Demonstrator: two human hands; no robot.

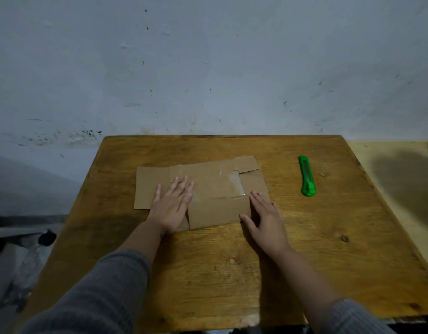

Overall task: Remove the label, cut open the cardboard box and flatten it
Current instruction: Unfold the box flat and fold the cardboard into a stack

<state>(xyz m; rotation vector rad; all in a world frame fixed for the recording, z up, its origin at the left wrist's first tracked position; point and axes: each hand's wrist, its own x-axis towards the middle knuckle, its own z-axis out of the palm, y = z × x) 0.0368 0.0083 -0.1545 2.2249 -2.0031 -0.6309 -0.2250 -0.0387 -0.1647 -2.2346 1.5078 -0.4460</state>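
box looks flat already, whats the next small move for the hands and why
Probably one last press, then lift both hands away. The cardboard box lies opened flat on the table, the left hand flat on it, the right hand at its near right edge, and the green cutter set aside, untouched.

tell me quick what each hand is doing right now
Left hand: open, fingers straight, pressing flat on the cardboard box.
Right hand: open, resting at the cardboard's right edge, holding nothing.

Dim, bluish light, wide-angle bending at the edges, soft focus, and glare on the tape (234, 183).
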